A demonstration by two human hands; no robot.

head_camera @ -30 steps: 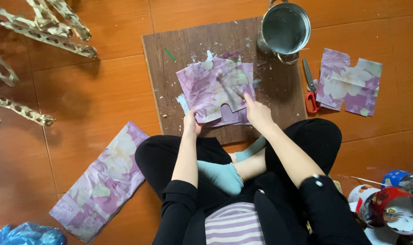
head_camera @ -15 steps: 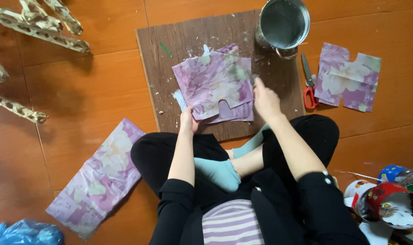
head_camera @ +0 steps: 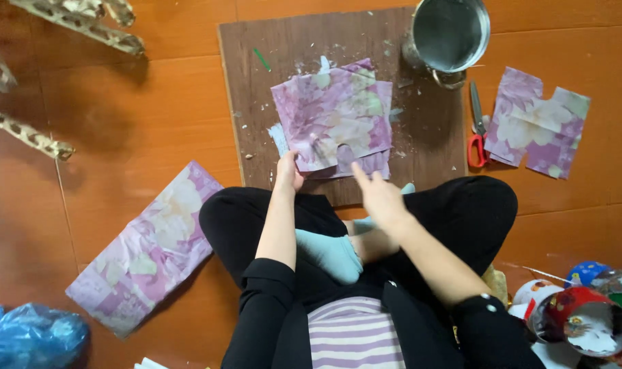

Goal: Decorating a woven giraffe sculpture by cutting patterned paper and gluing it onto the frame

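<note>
Person seated cross-legged on floor. Left hand (head_camera: 287, 172) pinches corner of floral paper stack (head_camera: 335, 116) on brown board (head_camera: 256, 102); right hand (head_camera: 379, 197) hovers nearby, fingers spread, empty. One steel pot (head_camera: 451, 31), one pair of scissors (head_camera: 476, 126), two more floral sheets.

home floor craft spot | wooden floor (head_camera: 140, 102) | scissors (head_camera: 476, 130), floral paper pieces (head_camera: 335, 113) (person sits cross-legged)
</note>
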